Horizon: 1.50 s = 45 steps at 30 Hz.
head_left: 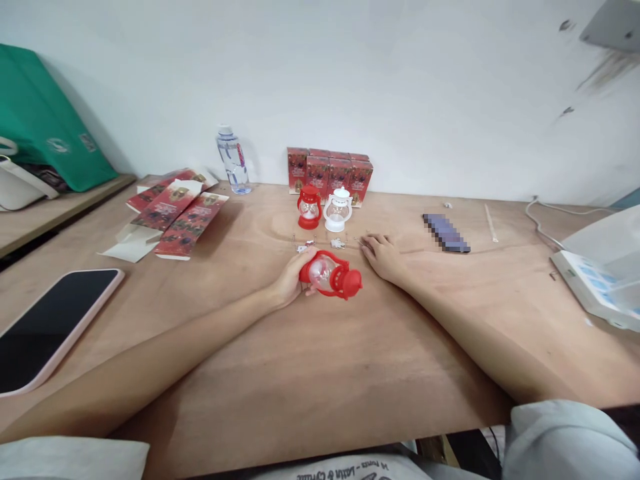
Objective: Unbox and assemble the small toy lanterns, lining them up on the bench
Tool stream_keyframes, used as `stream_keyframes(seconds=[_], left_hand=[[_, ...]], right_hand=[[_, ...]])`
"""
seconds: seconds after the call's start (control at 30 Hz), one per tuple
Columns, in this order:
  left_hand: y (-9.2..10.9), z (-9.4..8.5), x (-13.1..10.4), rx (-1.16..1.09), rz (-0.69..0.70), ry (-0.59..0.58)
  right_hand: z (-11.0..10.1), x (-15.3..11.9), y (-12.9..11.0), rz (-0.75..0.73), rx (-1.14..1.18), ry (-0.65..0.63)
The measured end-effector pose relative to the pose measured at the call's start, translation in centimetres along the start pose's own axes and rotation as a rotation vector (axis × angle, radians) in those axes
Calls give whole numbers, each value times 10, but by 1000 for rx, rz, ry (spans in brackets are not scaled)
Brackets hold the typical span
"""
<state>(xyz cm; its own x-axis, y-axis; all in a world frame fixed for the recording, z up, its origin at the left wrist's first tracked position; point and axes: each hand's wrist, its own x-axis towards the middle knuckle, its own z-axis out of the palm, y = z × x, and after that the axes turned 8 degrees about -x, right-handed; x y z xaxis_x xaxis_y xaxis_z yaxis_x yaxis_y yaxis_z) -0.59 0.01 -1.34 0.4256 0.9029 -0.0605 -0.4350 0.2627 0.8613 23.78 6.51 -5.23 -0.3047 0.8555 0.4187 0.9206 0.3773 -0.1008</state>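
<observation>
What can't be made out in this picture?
All in the head view:
Held red lantern: base partly covered by the left hand.
Right hand: anything at its fingertips is too small to tell.
Pink-edged phone: cut off by the left edge.
Dark slab: blurred by pixelation.

Near tabletop (345, 377) between forearms (200, 325) free; held lantern (330, 275) blocks middle; standing lanterns (339, 212), boxes (339, 175) bar wall side.

Held red lantern (327, 275): clear-bodied, tipped sideways; its base (305, 270) is gripped by the left hand (289, 283), its cap (352, 283) pointed right.
Tiny piece (358, 239): seen at the right hand's (384, 257) fingertips, shape blurred.
</observation>
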Motion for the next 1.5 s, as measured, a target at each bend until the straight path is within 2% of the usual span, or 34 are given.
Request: stream_keyframes(seconds=[0.07, 0.13, 0.2, 0.27, 0.33, 0.4, 0.5, 0.6, 0.77, 0.97, 1.03, 1.13, 1.2, 1.27, 1.37, 1.5], left_hand=[[1, 0, 1, -55, -29, 65], [2, 0, 2, -106, -35, 122], [3, -1, 4, -142, -21, 156], [2, -1, 4, -140, 3, 162], [0, 0, 4, -91, 41, 141], [-3, 0, 2, -2, 87, 104], [-7, 0, -1, 164, 144, 29], [-9, -1, -5, 346, 178, -65], [-10, 0, -11, 598, 391, -123], [-14, -3, -16, 845, 910, -138], [-15, -2, -17, 829, 990, -133], [-6, 7, -23, 815, 941, -103], [7, 19, -30, 861, 884, -135], [25, 32, -37, 956, 863, -219], [52, 48, -46, 1119, 786, -424], [78, 58, -56, 1195, 629, -567]], right_hand=[[-3, -2, -5, 33, 32, 45], [-9, -9, -13, 92, 145, 170], [-17, -20, -25, 122, 342, 313], [-25, -33, -41, 77, 551, 351], [-32, -44, -59, 4, 751, 268], [-36, -50, -75, 12, 964, 165], [-38, -50, -88, 163, 1250, 67], [-36, -42, -88, 324, 1426, -61], [-37, -32, -82, 475, 1492, -196], [-38, -33, -84, 438, 1397, -284], [-37, -34, -84, 436, 1361, -290], [-39, -36, -87, 452, 1394, -302], [-41, -39, -90, 446, 1503, -338], [-43, -43, -93, 429, 1652, -416], [-43, -52, -99, 434, 1854, -574], [-44, -59, -106, 453, 1994, -741]])
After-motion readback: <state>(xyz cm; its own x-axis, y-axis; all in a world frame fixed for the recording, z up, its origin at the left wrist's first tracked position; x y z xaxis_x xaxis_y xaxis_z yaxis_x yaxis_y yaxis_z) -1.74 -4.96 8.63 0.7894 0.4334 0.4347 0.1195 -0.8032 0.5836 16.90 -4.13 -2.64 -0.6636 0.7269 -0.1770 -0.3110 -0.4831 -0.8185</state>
